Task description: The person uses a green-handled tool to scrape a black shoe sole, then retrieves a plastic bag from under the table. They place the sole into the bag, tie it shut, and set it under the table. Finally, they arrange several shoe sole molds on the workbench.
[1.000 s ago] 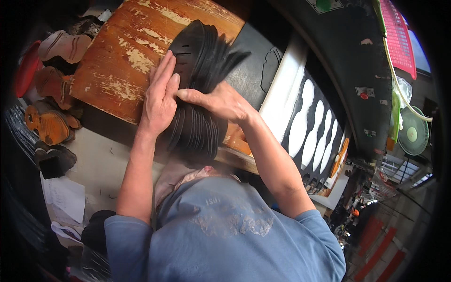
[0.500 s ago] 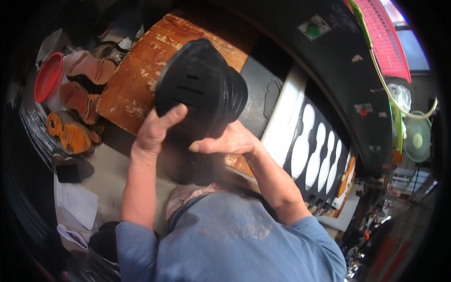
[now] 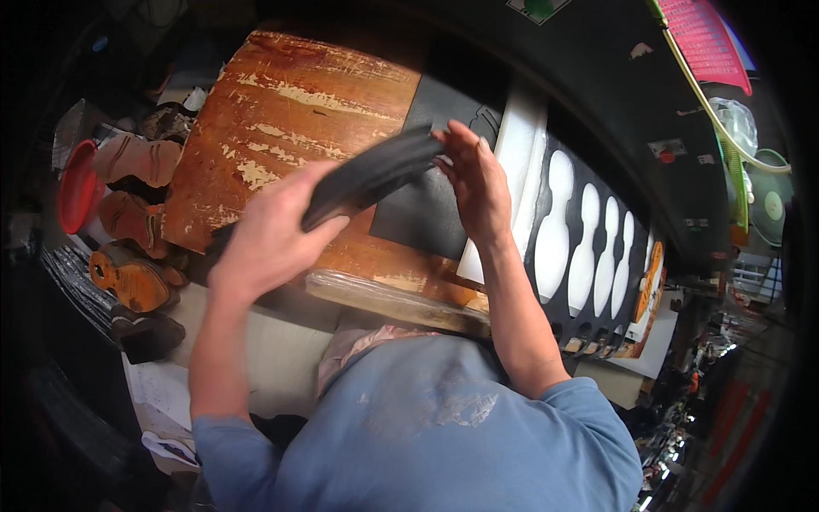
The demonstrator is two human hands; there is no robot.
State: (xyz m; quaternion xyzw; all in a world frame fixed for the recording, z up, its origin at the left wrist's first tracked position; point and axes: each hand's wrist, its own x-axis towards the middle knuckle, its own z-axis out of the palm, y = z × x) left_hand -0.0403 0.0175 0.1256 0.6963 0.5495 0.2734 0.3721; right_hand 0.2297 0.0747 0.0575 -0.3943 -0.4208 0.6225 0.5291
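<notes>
A stack of black sole-shaped pieces (image 3: 371, 175) is tilted edge-on above the worn wooden board (image 3: 256, 111), slightly smeared by motion. Wrapped around its near left part is my left hand (image 3: 277, 226), thumb along the lower side and fingers mostly hidden behind. My right hand (image 3: 478, 183) is raised at the far right end of the stack, fingers apart and fingertips beside its edge; whether they touch it I cannot tell. Below the stack, a flat black sheet (image 3: 418, 196) lies on the board.
White sole-shaped pieces (image 3: 554, 226) on a black sheet lie at right, beside a white strip (image 3: 520, 128). Brown sole-shaped pieces (image 3: 136, 162), an orange block (image 3: 128, 277) and a red bowl (image 3: 77, 188) are at left. A dark machine panel (image 3: 597, 94) overhangs the far right.
The stack has turned from showing its broad slotted face to edge-on. My right hand has moved from its near side up to its far right end. My left hand keeps hold.
</notes>
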